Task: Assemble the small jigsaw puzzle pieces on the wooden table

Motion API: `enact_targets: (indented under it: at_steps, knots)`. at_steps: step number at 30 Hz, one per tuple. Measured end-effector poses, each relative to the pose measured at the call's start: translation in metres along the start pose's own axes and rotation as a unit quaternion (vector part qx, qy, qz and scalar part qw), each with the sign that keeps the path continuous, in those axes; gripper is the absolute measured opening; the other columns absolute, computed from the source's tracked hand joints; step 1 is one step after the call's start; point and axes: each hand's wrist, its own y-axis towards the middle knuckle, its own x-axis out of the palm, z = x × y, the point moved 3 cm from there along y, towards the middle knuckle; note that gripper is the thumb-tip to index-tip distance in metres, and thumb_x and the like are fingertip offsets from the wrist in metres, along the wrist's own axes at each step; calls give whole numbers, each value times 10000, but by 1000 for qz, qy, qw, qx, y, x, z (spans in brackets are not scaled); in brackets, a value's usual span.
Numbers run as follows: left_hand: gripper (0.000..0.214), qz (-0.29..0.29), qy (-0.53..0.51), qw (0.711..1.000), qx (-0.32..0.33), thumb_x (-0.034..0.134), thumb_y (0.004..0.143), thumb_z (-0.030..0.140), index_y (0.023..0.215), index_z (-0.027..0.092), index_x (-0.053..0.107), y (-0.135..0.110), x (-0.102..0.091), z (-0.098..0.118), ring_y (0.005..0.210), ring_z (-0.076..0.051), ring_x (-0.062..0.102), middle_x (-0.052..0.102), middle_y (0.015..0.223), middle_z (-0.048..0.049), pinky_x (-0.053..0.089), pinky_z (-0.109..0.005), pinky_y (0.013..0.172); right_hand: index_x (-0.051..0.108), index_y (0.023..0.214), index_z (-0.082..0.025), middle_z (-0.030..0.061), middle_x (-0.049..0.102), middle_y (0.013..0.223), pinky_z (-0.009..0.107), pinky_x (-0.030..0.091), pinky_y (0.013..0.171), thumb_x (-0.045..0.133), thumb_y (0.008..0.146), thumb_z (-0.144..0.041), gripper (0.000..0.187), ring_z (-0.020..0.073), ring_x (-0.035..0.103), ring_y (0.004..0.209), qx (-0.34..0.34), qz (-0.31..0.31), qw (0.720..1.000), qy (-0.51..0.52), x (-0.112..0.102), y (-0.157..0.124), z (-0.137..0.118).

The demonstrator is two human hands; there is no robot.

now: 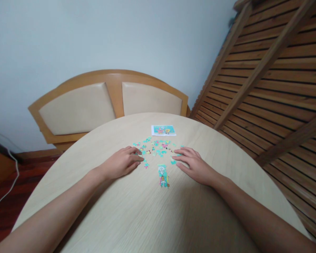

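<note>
Several loose jigsaw puzzle pieces (162,153), mostly turquoise with bits of pink and yellow, lie scattered on the round table (137,211). My left hand (123,161) rests at their left side, fingers stretched out and holding nothing. On the right, my right hand (192,162) lies palm down with fingers apart, its fingertips at a few turquoise pieces. Between the hands and nearer to me is a joined puzzle section (163,175), a narrow upright strip showing a cartoon figure. Whether any piece lies under the fingers is hidden.
Beyond the pieces lies a picture card (163,130) with pink and yellow cartoon figures. A wooden headboard with padded panels (152,98) stands behind the table against the wall. Wooden slats (274,84) lean at the right. A white cable (15,175) hangs at the left.
</note>
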Motion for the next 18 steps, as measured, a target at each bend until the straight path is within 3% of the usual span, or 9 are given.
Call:
enact_targets:
  at_steps: [6,11,18]
  knots:
    - [340,28,-6,999,-29,454,1024,360,1283,232,633,1,10,-10,1246,-275,555,600,1351,-106,452,-468,1072,704,1209,-288,77,617,1386,569,364,1106,531,979,-347,294,308,455,1343,4,-4,1000,11,-1,0,-1]
    - [342,40,-18,998,-35,454,1027,387,1233,211,662,0,13,-21,1219,-259,578,634,1307,-109,465,-450,1063,694,1223,-267,77,617,1384,566,366,1110,516,986,-345,306,305,448,1341,3,-7,1000,15,-1,0,0]
    - [433,96,17,987,-128,460,992,424,1321,169,581,-7,14,-51,1269,-289,549,601,1363,-136,440,-504,1094,696,1219,-285,76,629,1368,566,370,1111,523,984,-351,300,302,458,1336,-7,4,1000,21,1,-1,1]
